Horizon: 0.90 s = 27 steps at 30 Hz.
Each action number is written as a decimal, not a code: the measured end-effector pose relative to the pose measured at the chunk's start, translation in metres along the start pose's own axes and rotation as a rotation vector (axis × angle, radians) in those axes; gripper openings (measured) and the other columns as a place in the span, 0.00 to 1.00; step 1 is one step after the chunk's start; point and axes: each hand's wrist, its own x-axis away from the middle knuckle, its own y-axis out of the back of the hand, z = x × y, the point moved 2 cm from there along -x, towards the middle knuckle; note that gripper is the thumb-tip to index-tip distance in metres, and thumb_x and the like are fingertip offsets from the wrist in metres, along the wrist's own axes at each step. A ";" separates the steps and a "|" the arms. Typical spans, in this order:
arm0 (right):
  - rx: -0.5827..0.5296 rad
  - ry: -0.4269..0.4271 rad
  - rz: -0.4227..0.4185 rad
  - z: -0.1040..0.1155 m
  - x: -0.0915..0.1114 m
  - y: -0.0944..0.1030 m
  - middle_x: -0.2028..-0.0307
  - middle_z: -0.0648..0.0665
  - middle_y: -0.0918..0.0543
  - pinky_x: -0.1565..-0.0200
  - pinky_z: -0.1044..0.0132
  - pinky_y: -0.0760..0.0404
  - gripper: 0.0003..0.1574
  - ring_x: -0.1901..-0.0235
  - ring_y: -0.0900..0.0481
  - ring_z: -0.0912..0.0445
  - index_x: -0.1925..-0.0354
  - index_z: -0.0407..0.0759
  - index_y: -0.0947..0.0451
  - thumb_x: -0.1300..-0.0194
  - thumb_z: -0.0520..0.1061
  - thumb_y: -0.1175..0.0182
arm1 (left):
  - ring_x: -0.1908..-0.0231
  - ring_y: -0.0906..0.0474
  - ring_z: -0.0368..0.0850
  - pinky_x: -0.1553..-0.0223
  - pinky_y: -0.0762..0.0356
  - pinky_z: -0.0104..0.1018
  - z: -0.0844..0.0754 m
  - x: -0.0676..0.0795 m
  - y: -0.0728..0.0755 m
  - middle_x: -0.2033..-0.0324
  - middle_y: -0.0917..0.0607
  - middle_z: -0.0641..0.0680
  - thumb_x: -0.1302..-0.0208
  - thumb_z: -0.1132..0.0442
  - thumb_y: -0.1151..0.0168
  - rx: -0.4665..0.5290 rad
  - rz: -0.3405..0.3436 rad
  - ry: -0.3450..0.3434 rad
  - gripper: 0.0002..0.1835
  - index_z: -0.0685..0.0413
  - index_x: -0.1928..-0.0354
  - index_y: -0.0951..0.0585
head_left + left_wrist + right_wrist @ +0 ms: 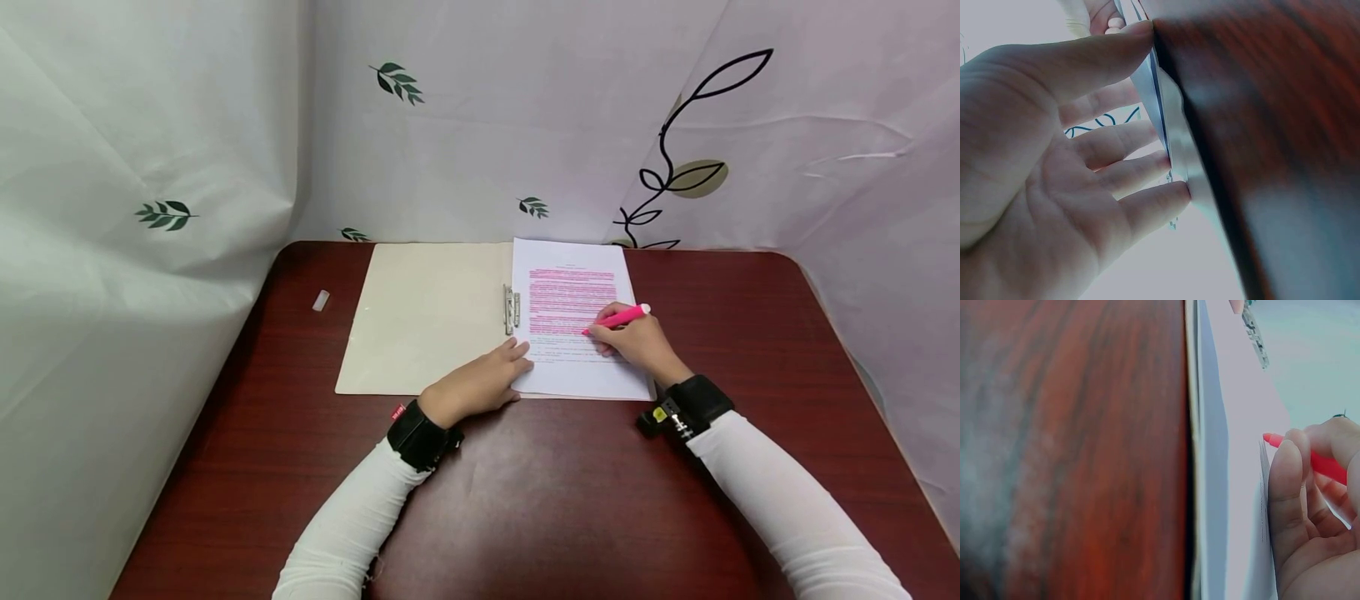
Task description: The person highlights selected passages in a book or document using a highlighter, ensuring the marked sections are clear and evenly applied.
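The right hand [639, 340] pinches the slim pink plastic marker [626, 317] at the white printed sheets [588, 379]; whether the tip touches is hard to judge. Better draw level and lightly, with the left hand [483, 380], fingers slightly spread, steadying their left edge

There are two hands [480, 383] [642, 340], two wristbands [417, 435] [702, 402], one marker [631, 316], one folder [427, 317], one white bit [321, 301]. Paper sheets [562, 380] look hard to count.
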 end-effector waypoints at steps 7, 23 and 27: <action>-0.006 -0.002 -0.007 -0.005 0.000 0.001 0.77 0.45 0.15 0.73 0.71 0.23 0.14 0.77 0.19 0.57 0.59 0.42 0.20 0.33 0.51 0.31 | 0.22 0.43 0.61 0.24 0.39 0.48 0.000 0.000 0.000 0.24 0.34 0.65 0.30 0.61 0.32 0.006 0.001 -0.001 0.26 0.60 0.33 0.24; -0.011 -0.003 0.000 -0.011 0.002 0.008 0.77 0.45 0.15 0.72 0.72 0.21 0.14 0.78 0.18 0.59 0.58 0.41 0.20 0.32 0.49 0.31 | 0.22 0.43 0.61 0.23 0.39 0.49 0.000 0.001 0.000 0.24 0.34 0.65 0.30 0.61 0.32 0.010 -0.005 -0.003 0.26 0.60 0.33 0.24; -0.031 -0.010 0.000 -0.012 0.002 0.010 0.77 0.44 0.16 0.72 0.72 0.20 0.15 0.79 0.19 0.59 0.59 0.40 0.20 0.33 0.50 0.30 | 0.21 0.43 0.61 0.24 0.39 0.49 0.000 0.001 0.001 0.24 0.34 0.65 0.30 0.61 0.32 0.008 -0.002 -0.001 0.26 0.60 0.33 0.24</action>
